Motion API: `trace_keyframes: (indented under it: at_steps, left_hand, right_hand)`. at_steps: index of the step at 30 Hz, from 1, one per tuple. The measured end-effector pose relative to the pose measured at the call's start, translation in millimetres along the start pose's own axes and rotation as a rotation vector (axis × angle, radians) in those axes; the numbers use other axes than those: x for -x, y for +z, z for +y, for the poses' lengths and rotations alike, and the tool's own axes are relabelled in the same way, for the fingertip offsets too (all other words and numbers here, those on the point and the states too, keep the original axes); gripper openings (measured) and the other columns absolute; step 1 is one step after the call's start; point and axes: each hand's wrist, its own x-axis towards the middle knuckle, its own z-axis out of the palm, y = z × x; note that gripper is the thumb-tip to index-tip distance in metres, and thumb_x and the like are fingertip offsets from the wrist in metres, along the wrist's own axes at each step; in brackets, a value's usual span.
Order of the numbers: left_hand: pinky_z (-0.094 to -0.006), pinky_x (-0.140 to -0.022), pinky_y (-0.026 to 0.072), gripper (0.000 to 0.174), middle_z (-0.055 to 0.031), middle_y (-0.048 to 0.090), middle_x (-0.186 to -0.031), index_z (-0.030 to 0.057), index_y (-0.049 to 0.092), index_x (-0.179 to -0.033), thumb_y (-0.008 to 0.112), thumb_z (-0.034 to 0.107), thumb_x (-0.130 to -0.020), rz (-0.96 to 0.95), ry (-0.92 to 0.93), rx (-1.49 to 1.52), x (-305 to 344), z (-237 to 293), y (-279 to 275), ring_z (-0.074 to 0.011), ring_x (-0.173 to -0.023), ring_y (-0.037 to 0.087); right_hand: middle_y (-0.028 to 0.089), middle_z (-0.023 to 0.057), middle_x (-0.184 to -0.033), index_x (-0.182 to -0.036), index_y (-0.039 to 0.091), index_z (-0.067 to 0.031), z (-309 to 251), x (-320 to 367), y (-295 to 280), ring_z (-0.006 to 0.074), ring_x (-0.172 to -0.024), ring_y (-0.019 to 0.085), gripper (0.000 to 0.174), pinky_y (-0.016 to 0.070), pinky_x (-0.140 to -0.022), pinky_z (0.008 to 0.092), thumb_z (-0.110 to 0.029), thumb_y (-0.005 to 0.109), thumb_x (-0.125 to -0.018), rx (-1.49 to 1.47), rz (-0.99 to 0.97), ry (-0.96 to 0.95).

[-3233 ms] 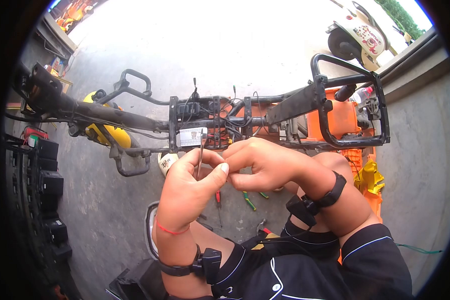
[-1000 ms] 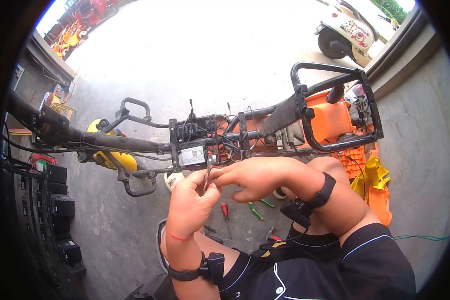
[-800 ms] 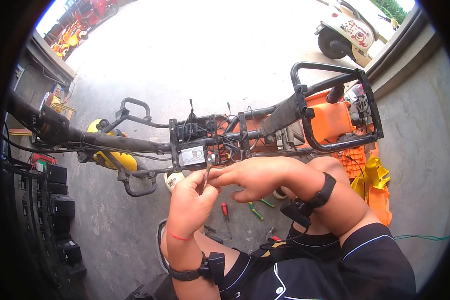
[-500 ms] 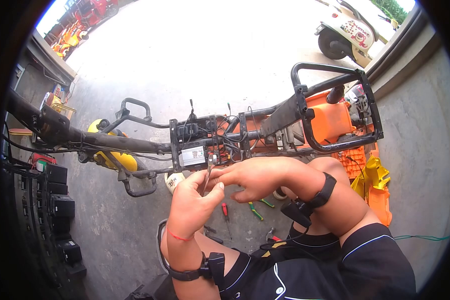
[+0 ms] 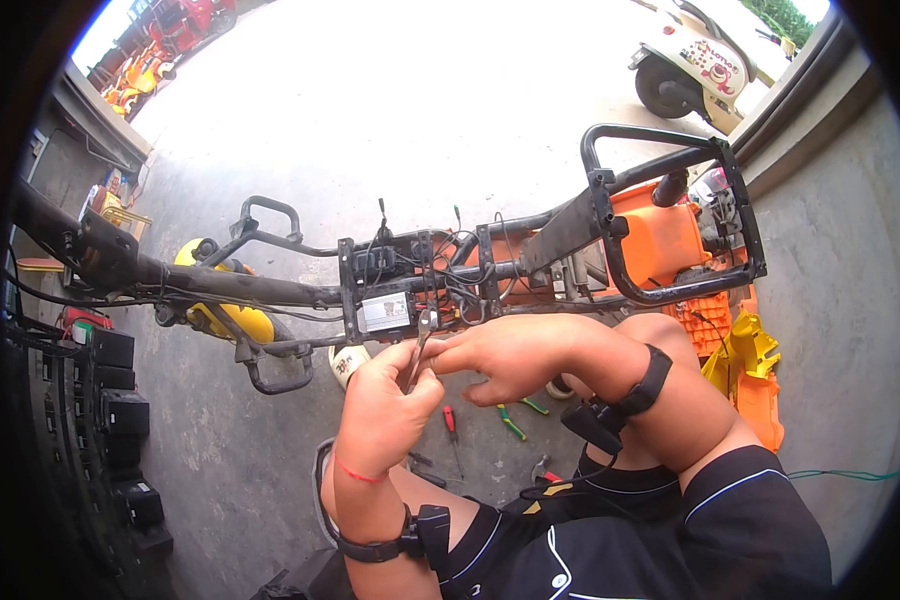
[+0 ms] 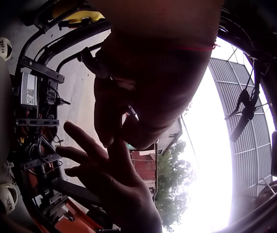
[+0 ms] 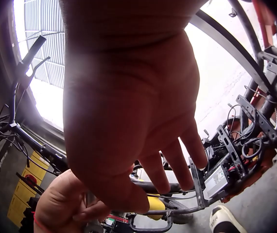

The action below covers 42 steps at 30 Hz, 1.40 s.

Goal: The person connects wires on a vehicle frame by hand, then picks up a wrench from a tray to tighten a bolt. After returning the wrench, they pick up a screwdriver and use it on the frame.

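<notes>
My left hand [image 5: 382,405] grips a metal wrench [image 5: 425,328], its jawed end sticking up past the fingers. The thumb lies along the shaft. From the right, my right hand [image 5: 520,352] reaches across, with its fingertips right at the left hand's fingers. In the right wrist view, the right hand's fingers [image 7: 180,170] are extended and spread. Where the two hands meet is partly hidden, and I cannot tell whether a small part lies between them. Just beyond the hands is the black scooter frame [image 5: 310,294], carrying a silver box [image 5: 385,312] and loose wiring [image 5: 460,270].
On the concrete floor lie a red-handled screwdriver [image 5: 452,425] and green-handled pliers [image 5: 512,422]. Black boxes [image 5: 125,412] line the left side. Orange panels [image 5: 660,235] and a yellow piece [image 5: 740,358] are at the right. A cream scooter [image 5: 700,65] stands outside.
Since the earliest frame, both hands have shifted down in view and the wrench leans more to the right. The left thumb lifted half a second ago and now lies back on the shaft.
</notes>
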Motion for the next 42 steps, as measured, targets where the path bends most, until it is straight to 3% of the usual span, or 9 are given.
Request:
trace_keyframes:
  at_steps: [5, 25, 32, 35, 36, 38, 39, 40, 42]
  left_hand:
    - [-0.0227, -0.076, 0.0504, 0.027, -0.0037, 0.07, -0.096, -0.0039, 0.068, -0.118, 0.057, -0.002, -0.093, -0.003, -0.006, -0.001, 0.3, -0.5, -0.3, -0.0083, -0.086, 0.063]
    - [-0.0225, -0.077, 0.0516, 0.031, -0.0064, 0.07, -0.105, -0.0059, 0.065, -0.121, 0.059, -0.004, -0.09, -0.043, -0.012, 0.054, 0.8, 0.5, -3.7, -0.0089, -0.088, 0.065]
    - [-0.0236, -0.076, 0.0525, 0.037, -0.0055, 0.069, -0.104, -0.0054, 0.065, -0.122, 0.048, -0.006, -0.088, -0.073, 0.056, -0.016, -3.5, -4.6, -4.6, -0.0107, -0.085, 0.066]
    - [-0.0243, -0.077, 0.0531, 0.038, -0.0073, 0.069, -0.104, -0.0057, 0.064, -0.121, 0.046, -0.006, -0.088, 0.044, 0.092, -0.1, -8.3, -17.0, -10.8, -0.0113, -0.085, 0.066]
    - [-0.0244, -0.078, 0.0532, 0.038, -0.0085, 0.07, -0.104, -0.0059, 0.064, -0.12, 0.046, -0.006, -0.087, 0.16, 0.12, -0.244, -9.8, -18.7, -12.8, -0.0114, -0.085, 0.066]
    - [-0.0244, -0.077, 0.053, 0.032, -0.0102, 0.07, -0.104, -0.0054, 0.063, -0.119, 0.047, -0.005, -0.091, 0.216, 0.09, -0.191, -8.7, -13.6, -15.5, -0.0112, -0.085, 0.066]
    - [-0.0246, -0.076, 0.0529, 0.029, -0.0102, 0.07, -0.105, -0.005, 0.062, -0.119, 0.049, -0.003, -0.094, 0.238, 0.09, -0.093, -8.2, -12.0, -17.8, -0.011, -0.085, 0.066]
    - [-0.0248, -0.076, 0.0528, 0.026, -0.0103, 0.07, -0.105, -0.0045, 0.061, -0.12, 0.05, -0.001, -0.097, 0.259, 0.09, 0.004, -8.0, -10.9, -19.1, -0.0109, -0.085, 0.065]
    - [-0.025, -0.075, 0.0524, 0.022, -0.0092, 0.071, -0.104, -0.0027, 0.061, -0.12, 0.053, 0.005, -0.102, 0.259, 0.111, 0.018, -8.8, -10.0, -17.8, -0.0104, -0.085, 0.065]
  right_hand:
    - [0.052, 0.0144, -0.142, -0.13, 0.055, -0.0021, -2.9, -0.2, -2.3, 0.037, -0.118, 0.059, 0.05, 0.0512, -0.094, 0.0466, -0.015, 0.063, -0.082, -0.006, -0.037, 0.02]
    - [0.054, 0.0157, -0.142, -0.136, 0.054, -0.0107, -2.8, 0.4, -1.6, 0.0373, -0.115, 0.061, 0.054, 0.05, -0.096, 0.047, -0.016, 0.06, -0.082, -0.018, -0.024, 0.024]
    - [0.049, 0.0146, -0.149, -0.141, 0.053, -0.0088, -11.9, 3.8, -19.5, 0.0338, -0.128, 0.055, 0.055, 0.0484, -0.103, 0.0421, -0.016, 0.062, -0.087, -0.094, -0.088, 0.025]
    - [0.055, 0.0198, -0.142, -0.141, 0.055, -0.0072, -6.5, 7.3, -23.8, 0.0337, -0.133, 0.052, 0.047, 0.0447, -0.108, 0.0426, -0.023, 0.062, -0.096, -0.107, 0.102, -0.055]
    - [0.062, 0.0193, -0.133, -0.137, 0.058, -0.0092, -4.7, 7.7, -22.8, 0.0326, -0.121, 0.061, 0.045, 0.0485, -0.101, 0.0394, -0.028, 0.061, -0.096, -0.151, 0.248, -0.055]
    - [0.069, 0.0193, -0.117, -0.124, 0.067, -0.005, -5.2, 6.2, -24.5, 0.0308, -0.108, 0.067, 0.038, 0.0522, -0.09, 0.04, -0.033, 0.061, -0.098, -0.186, 0.415, 0.073]
    - [0.071, 0.0182, -0.1, -0.104, 0.07, -0.001, -6.6, 4.0, -27.7, 0.0303, -0.092, 0.069, 0.037, 0.0522, -0.078, 0.0416, -0.036, 0.06, -0.1, -0.202, 0.427, 0.153]
    - [0.071, 0.0182, -0.1, -0.104, 0.07, -0.001, -11.0, 2.4, -29.2, 0.0303, -0.092, 0.069, 0.037, 0.0522, -0.078, 0.0416, -0.036, 0.06, -0.1, -0.202, 0.428, 0.152]
    - [0.07, 0.0181, -0.093, -0.09, 0.068, 0.0017, -22.3, -1.0, -32.5, 0.0331, -0.084, 0.069, 0.04, 0.0506, -0.071, 0.043, -0.036, 0.058, -0.101, -0.176, 0.402, 0.52]
